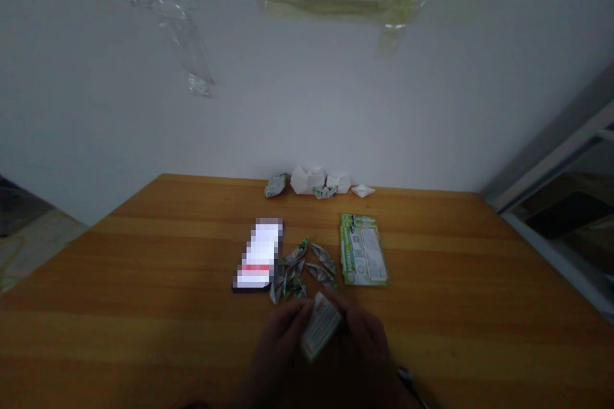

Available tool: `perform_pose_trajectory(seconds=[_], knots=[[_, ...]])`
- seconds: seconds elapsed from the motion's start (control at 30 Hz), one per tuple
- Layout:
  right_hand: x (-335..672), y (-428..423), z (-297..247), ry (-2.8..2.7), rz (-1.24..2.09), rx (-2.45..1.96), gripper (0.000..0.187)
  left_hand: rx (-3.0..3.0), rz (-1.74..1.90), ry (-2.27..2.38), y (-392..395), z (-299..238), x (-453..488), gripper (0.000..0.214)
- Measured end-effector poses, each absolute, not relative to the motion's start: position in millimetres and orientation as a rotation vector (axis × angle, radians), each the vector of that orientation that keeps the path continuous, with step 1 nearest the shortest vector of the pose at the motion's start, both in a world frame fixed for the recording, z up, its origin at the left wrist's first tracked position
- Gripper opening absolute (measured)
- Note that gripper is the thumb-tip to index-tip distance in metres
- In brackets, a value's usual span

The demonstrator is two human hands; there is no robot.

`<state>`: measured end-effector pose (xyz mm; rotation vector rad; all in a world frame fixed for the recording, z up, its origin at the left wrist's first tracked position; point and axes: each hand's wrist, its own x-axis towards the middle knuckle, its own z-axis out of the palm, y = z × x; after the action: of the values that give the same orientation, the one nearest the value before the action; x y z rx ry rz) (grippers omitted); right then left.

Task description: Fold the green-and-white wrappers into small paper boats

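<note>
Folded paper [320, 327] is sitting between the left hand [284, 329] and right hand [367, 334], both gripping it, over the near tabletop [460, 326]. Folded pieces [323, 258] are lying just beyond, between phone [259, 252] and leaflet stack [365, 252]. The tabletop is extending widely toward both side edges; crumpled papers [307, 180] are lining the far edge.

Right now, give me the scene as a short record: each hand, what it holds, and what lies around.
surface: wooden table
left hand: grips the left side of a small printed paper
right hand: at that paper's right side
beyond the hands: folded paper pieces, loosely clustered
left of the cluster: phone, flat, screen lit but blurred
right of the cluster: stacked green-and-white sheets
far edge: row of crumpled paper bits by the wall
</note>
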<state>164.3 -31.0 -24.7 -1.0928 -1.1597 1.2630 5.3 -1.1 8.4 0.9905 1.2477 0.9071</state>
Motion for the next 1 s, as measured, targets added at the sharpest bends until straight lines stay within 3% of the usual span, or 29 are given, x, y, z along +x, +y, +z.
perform_pose_trajectory(seconds=[0.1, 0.23, 0.63, 0.73, 0.87, 1.0], knots=[[180.6, -23.0, -18.7, -1.268, 1.455, -0.92, 0.041, 0.994, 0.816, 1.206, 4.1, 8.6, -1.8, 0.05], [189.0, -19.3, -17.8, -1.267, 1.562, -0.854, 0.044, 1.03, 0.749, 1.165, 3.4, 1.8, -6.2, 0.047], [192.6, -20.5, -14.9, -1.44, 1.548, -1.015, 0.053, 1.532, 0.596, 1.207, 3.0, 2.0, -8.0, 0.034], [190.0, -20.2, -21.6, -1.335, 1.592, -0.998, 0.044, 1.529, 0.538, 1.116, 1.0, 7.9, -6.1, 0.034], [184.6, -22.1, -30.7, -1.26, 1.524, -1.127, 0.02, 1.489, 0.441, 0.972, -1.5, 6.6, -3.7, 0.033], [180.2, -22.1, -31.0, -1.192, 1.451, -1.253, 0.015, 1.401, 0.641, 1.022, -2.7, 5.1, -3.6, 0.027]])
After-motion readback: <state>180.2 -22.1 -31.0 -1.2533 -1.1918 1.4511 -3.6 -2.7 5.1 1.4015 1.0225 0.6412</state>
